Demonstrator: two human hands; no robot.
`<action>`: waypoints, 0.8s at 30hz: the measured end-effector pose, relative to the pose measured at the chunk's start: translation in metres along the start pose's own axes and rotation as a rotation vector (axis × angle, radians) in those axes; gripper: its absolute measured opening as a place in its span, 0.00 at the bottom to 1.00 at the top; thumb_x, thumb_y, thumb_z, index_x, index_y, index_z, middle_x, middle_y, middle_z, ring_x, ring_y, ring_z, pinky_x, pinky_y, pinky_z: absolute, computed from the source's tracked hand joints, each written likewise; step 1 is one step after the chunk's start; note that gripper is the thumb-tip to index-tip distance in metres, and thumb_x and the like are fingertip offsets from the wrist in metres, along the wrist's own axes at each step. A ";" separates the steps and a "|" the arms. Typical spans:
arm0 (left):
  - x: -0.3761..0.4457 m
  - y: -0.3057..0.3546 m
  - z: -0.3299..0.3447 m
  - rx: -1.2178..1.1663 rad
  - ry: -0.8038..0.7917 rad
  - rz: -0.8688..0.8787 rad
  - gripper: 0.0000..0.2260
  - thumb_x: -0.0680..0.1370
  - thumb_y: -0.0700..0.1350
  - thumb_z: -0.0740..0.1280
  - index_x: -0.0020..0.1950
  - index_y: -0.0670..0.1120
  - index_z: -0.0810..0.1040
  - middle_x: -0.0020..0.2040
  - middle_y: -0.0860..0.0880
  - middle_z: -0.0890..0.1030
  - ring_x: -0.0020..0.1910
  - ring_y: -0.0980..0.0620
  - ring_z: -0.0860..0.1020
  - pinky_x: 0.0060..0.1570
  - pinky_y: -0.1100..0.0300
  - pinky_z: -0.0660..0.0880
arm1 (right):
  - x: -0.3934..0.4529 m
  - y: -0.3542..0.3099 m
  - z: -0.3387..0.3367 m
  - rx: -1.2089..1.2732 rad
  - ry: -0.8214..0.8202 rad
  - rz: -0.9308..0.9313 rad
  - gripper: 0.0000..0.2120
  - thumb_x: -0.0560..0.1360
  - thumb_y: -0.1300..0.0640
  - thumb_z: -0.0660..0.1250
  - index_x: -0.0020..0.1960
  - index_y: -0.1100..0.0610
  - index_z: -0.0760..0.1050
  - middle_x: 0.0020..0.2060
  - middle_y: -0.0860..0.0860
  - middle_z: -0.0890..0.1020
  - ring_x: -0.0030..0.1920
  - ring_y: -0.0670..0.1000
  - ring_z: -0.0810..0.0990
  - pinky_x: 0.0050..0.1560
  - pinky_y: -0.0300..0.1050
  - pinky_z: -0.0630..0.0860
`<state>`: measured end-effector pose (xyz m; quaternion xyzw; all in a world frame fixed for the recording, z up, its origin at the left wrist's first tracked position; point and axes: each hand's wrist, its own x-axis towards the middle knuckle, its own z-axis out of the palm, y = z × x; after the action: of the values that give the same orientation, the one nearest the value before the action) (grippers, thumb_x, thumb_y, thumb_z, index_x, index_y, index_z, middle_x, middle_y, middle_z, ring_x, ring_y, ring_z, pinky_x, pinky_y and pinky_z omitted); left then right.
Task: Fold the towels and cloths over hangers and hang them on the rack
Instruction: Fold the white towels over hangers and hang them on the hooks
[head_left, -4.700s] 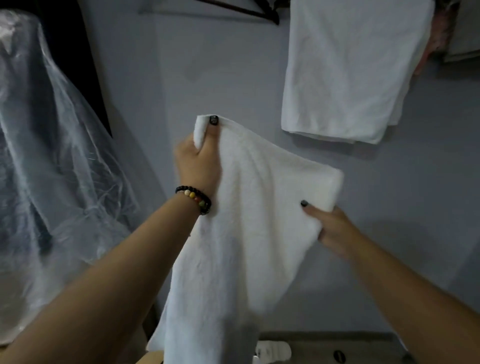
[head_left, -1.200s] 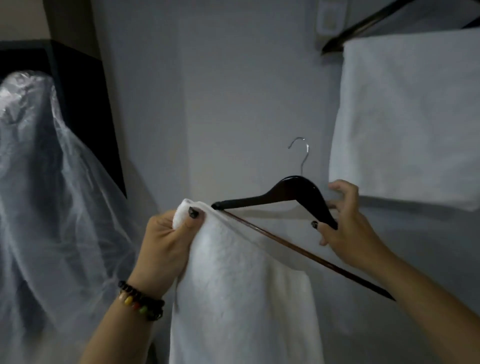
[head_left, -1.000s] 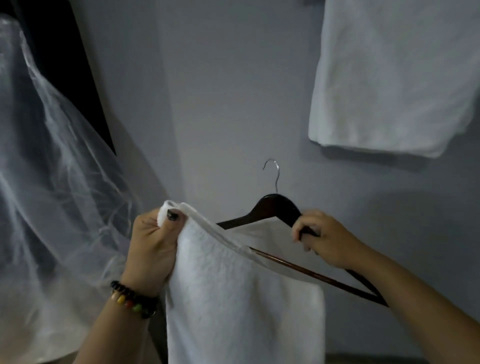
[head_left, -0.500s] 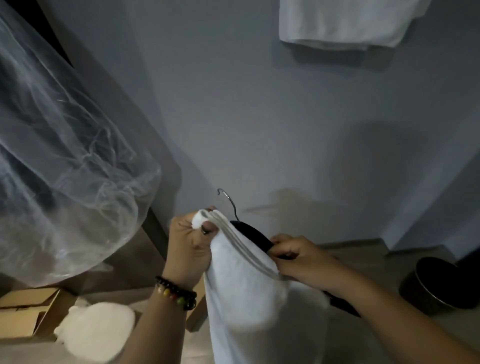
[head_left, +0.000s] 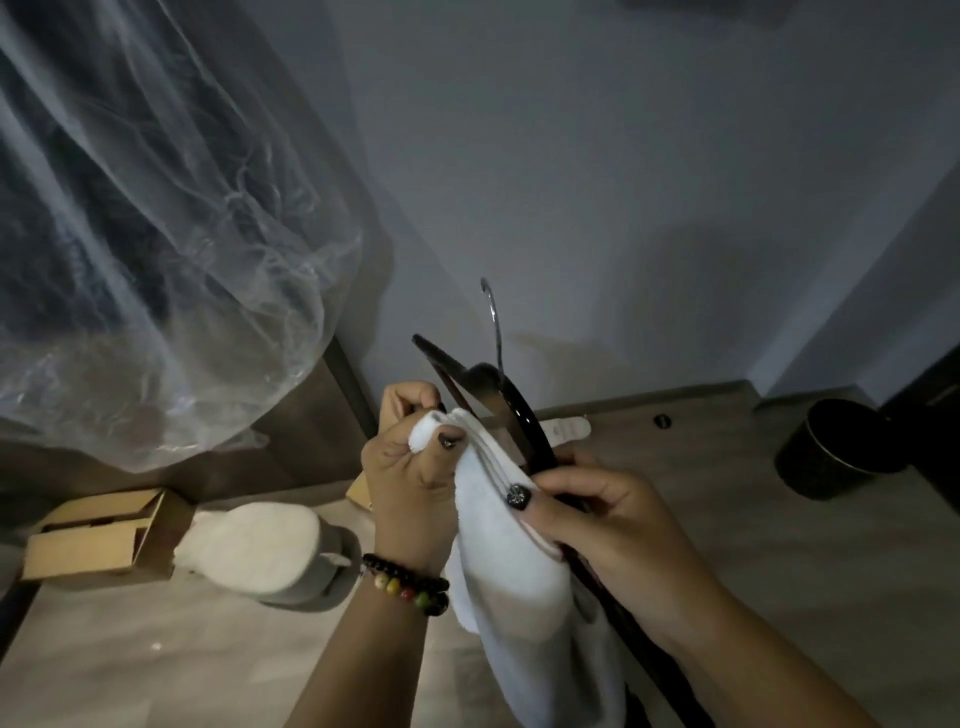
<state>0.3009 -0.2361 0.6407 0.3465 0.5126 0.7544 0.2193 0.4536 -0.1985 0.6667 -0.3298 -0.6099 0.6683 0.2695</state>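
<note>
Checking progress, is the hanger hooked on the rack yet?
No, the hanger is low over the floor, gripped with the towel by both hands.

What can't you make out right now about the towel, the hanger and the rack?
- Rack: out of the head view, past the top edge.
- Hanger bar: hidden behind the towel and right hand.
- Towel's lower end: cut off by the bottom edge.
- Left hand fingertips: hidden behind the towel corner.

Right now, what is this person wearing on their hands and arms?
Both forearms are bare, with no sleeves in view. The left wrist carries a bracelet of round black beads with a few coloured ones. The nails on the left hand and right hand are painted dark; the right thumbnail bears a pale, sparkly mark. No rings or watch show.
</note>
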 end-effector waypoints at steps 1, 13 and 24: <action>-0.008 0.002 -0.002 -0.004 0.010 -0.020 0.17 0.63 0.68 0.73 0.29 0.56 0.76 0.38 0.56 0.71 0.37 0.52 0.66 0.37 0.54 0.66 | -0.009 0.000 0.005 0.000 0.012 0.008 0.01 0.68 0.56 0.76 0.40 0.53 0.86 0.41 0.47 0.82 0.45 0.47 0.81 0.49 0.42 0.76; -0.049 0.023 0.020 -0.057 0.116 -0.009 0.18 0.61 0.64 0.77 0.30 0.54 0.73 0.30 0.55 0.74 0.30 0.57 0.69 0.30 0.65 0.68 | -0.059 -0.013 0.011 -0.029 0.161 -0.031 0.04 0.69 0.55 0.73 0.36 0.48 0.84 0.38 0.46 0.81 0.37 0.44 0.80 0.37 0.34 0.74; -0.065 0.038 0.054 0.050 -0.009 0.057 0.19 0.62 0.73 0.67 0.37 0.59 0.78 0.40 0.59 0.78 0.39 0.53 0.72 0.44 0.47 0.67 | -0.082 -0.034 -0.026 0.037 0.104 -0.113 0.06 0.71 0.59 0.72 0.37 0.52 0.84 0.40 0.44 0.80 0.38 0.40 0.80 0.36 0.27 0.71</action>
<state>0.3854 -0.2617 0.6688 0.3696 0.5204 0.7456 0.1914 0.5247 -0.2402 0.7089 -0.3239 -0.6003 0.6452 0.3441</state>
